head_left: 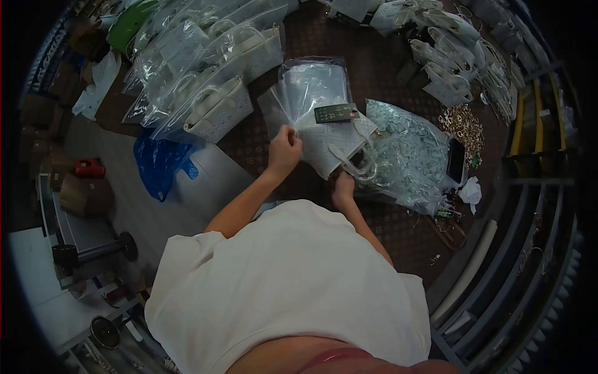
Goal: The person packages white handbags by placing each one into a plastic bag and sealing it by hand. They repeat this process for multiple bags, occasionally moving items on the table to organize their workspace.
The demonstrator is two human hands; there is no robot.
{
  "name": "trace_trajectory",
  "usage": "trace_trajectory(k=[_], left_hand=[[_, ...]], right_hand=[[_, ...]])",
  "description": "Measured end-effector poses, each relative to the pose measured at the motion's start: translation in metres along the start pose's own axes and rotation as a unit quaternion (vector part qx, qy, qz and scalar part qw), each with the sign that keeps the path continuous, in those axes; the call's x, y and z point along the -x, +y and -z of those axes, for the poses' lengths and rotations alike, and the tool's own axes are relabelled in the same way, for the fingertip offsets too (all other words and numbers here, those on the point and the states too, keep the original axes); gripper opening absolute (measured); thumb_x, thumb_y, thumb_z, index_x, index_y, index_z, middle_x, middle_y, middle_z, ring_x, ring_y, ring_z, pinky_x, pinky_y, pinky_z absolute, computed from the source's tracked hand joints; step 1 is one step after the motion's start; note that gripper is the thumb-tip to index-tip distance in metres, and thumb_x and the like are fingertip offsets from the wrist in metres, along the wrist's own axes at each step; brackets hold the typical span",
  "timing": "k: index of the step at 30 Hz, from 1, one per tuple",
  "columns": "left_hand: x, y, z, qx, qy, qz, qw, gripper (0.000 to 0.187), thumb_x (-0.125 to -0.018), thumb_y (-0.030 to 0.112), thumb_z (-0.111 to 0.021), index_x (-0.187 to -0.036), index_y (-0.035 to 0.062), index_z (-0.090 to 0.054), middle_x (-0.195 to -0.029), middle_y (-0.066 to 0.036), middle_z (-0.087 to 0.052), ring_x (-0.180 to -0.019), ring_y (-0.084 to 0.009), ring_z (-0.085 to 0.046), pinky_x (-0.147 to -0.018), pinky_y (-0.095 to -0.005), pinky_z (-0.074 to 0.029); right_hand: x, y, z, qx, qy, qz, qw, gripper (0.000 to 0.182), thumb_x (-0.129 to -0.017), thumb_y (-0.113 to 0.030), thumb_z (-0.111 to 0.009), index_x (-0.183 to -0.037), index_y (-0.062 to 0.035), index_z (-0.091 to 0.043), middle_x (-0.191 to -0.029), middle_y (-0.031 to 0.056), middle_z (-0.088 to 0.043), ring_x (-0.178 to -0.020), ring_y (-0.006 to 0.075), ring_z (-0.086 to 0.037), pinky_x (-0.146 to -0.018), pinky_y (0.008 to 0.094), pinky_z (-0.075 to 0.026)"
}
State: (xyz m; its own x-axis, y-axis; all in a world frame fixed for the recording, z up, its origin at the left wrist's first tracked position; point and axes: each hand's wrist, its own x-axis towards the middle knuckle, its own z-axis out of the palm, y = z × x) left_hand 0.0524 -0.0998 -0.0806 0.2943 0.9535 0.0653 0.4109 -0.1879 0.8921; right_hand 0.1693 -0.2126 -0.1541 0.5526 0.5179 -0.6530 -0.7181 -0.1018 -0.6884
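Two hands at one white handbag (325, 144), with slick plastic and a dangling-prone tag

The handbag lies tilted at the centre of the frame, on the dark patterned table (389, 227), its mouth towards the lower right. The left hand (285, 151) has its fingers curled almost closed, seemingly pinching the edge of the clear plastic sleeves (313, 84) just above. The right hand (344, 189) is at the handbag's lower corner, near the handle (363, 167); its fingertips are hidden, so I cannot tell how far open they are or whether they grip.

The thin film could crease, tear or slip free, since that pinch catches only an edge. Several sleeves overlap, so two might cling together. The black hang tag (334, 113) lies loosely across the handbag and could snag on film or fold under. The handle sits right beside a bulging clear bag of pale-green pieces (408, 153); a careless pull could hook it. Pushed rightwards, that bag might nudge the smartphone (456, 161) into the gold-coloured metal fittings (462, 128) in the right of the frame, whose hard edges could scratch it.
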Motion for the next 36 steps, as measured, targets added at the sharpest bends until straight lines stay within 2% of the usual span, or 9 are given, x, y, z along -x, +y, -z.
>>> trace_trajectory(k=[1,4,16,23,25,31,32,34,36], left_hand=[[-0.01,0.003,0.002,-0.075,0.084,-0.081,0.99,0.012,-0.077,0.011,-0.057,-0.078,0.0005,-0.052,-0.065,-0.015,-0.057,-0.053,-0.0351,-0.055,-0.052,-0.0403,-0.046],[-0.025,0.008,-0.003,-0.171,0.078,-0.223,0.956,0.011,-0.079,0.012,-0.056,-0.08,0.0018,-0.055,-0.071,-0.014,-0.059,-0.06,-0.0338,-0.058,-0.055,-0.0409,-0.046],[-0.115,0.005,-0.028,-0.395,-0.049,-0.174,0.901,0.018,-0.071,0.01,-0.059,-0.088,0.0086,-0.065,-0.087,-0.016,-0.056,-0.078,-0.0343,-0.06,-0.068,-0.0405,-0.05],[-0.172,-0.008,-0.048,-0.297,-0.128,-0.147,0.935,0.013,-0.069,0.018,-0.06,-0.074,0.0078,-0.067,-0.074,-0.013,-0.061,-0.068,-0.0305,-0.061,-0.065,-0.0407,-0.049],[-0.166,-0.001,-0.061,-0.256,-0.081,-0.167,0.949,0.014,-0.069,0.018,-0.059,-0.074,0.0061,-0.064,-0.068,-0.012,-0.061,-0.063,-0.03,-0.061,-0.061,-0.0398,-0.049],[-0.102,0.05,-0.075,-0.281,-0.171,-0.393,0.859,0.008,-0.071,0.011,-0.055,-0.069,0.0038,-0.054,-0.067,-0.013,-0.056,-0.062,-0.0307,-0.059,-0.058,-0.0406,-0.047],[-0.095,0.047,-0.073,-0.281,-0.174,-0.392,0.858,0.008,-0.071,0.011,-0.055,-0.069,0.0038,-0.054,-0.067,-0.013,-0.056,-0.062,-0.0307,-0.059,-0.058,-0.0406,-0.047],[-0.082,0.036,-0.062,-0.27,-0.084,-0.421,0.862,0.002,-0.071,0.006,-0.054,-0.071,0.0035,-0.053,-0.069,-0.014,-0.052,-0.065,-0.0305,-0.056,-0.059,-0.0402,-0.046],[-0.068,0.031,-0.037,-0.286,-0.042,-0.392,0.873,0.005,-0.071,0.006,-0.054,-0.074,0.0033,-0.052,-0.071,-0.013,-0.051,-0.068,-0.03,-0.056,-0.059,-0.0403,-0.046]], right_hand=[[-0.008,0.01,0.011,0.136,0.005,-0.025,0.99,0.033,-0.085,-0.022,-0.05,-0.106,0.0039,-0.055,-0.106,0.0125,-0.058,-0.095,0.0227,-0.054,-0.082,0.0307,-0.041],[-0.015,0.034,0.015,0.137,-0.084,0.02,0.987,0.027,-0.084,-0.016,-0.051,-0.104,0.0006,-0.056,-0.098,0.0072,-0.058,-0.085,0.0191,-0.054,-0.073,0.0309,-0.043],[-0.011,0.026,0.017,0.159,-0.2,-0.043,0.966,0.024,-0.084,-0.019,-0.05,-0.096,0.0009,-0.057,-0.083,0.0051,-0.056,-0.075,0.0166,-0.052,-0.066,0.0284,-0.041],[0.005,0.009,0.01,0.219,-0.19,0.049,0.956,0.022,-0.084,-0.019,-0.052,-0.095,-0.0014,-0.059,-0.081,0.0061,-0.059,-0.073,0.0196,-0.055,-0.068,0.0325,-0.043],[0.004,0.006,0.012,0.37,-0.235,0.296,0.849,0.02,-0.083,-0.017,-0.053,-0.097,-0.0043,-0.06,-0.084,0.0084,-0.061,-0.072,0.0223,-0.057,-0.067,0.0337,-0.044],[-0.01,0.015,0.023,0.567,-0.181,0.364,0.716,0.024,-0.082,-0.015,-0.055,-0.101,-0.0017,-0.06,-0.097,0.0127,-0.062,-0.09,0.0226,-0.059,-0.075,0.0348,-0.046],[-0.005,0.007,0.017,0.567,-0.181,0.361,0.718,0.024,-0.082,-0.015,-0.055,-0.101,-0.0017,-0.06,-0.097,0.0127,-0.062,-0.09,0.0226,-0.059,-0.075,0.0348,-0.046],[0.015,-0.018,-0.005,0.292,-0.104,0.011,0.951,0.021,-0.083,-0.014,-0.052,-0.098,0.0004,-0.058,-0.093,0.0086,-0.061,-0.083,0.0193,-0.058,-0.073,0.0333,-0.048],[0.007,-0.006,-0.004,0.144,-0.111,-0.03,0.983,0.022,-0.084,-0.014,-0.052,-0.099,-0.0002,-0.058,-0.097,0.0082,-0.059,-0.086,0.0186,-0.057,-0.073,0.0325,-0.047]])
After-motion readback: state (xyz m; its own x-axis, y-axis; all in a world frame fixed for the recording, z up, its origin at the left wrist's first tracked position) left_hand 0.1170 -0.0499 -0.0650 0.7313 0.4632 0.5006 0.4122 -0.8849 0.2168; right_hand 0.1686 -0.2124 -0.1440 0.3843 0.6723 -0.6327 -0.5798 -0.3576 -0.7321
